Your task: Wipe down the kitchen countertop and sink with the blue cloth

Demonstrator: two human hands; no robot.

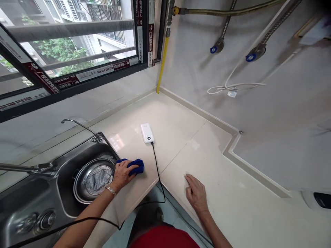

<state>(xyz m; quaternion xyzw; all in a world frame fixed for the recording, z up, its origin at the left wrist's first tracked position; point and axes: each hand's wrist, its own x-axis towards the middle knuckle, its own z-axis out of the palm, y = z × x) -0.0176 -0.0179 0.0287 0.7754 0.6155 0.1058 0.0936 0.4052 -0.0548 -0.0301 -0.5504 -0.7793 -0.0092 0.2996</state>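
I judge the step in hand to be wiping the counter (181, 137) beside the sink (64, 179). My left hand (121, 175) is closed over a blue cloth (134, 166), pressed flat on the counter just right of the sink rim. My right hand (196, 193) lies open and empty, palm down, near the front edge. A white power bank (147, 133) sits just beyond the cloth, its black cable (157, 168) trailing off the front edge. The next stroke calls for care around that cable; open counter lies to the right, towards the wall corner.
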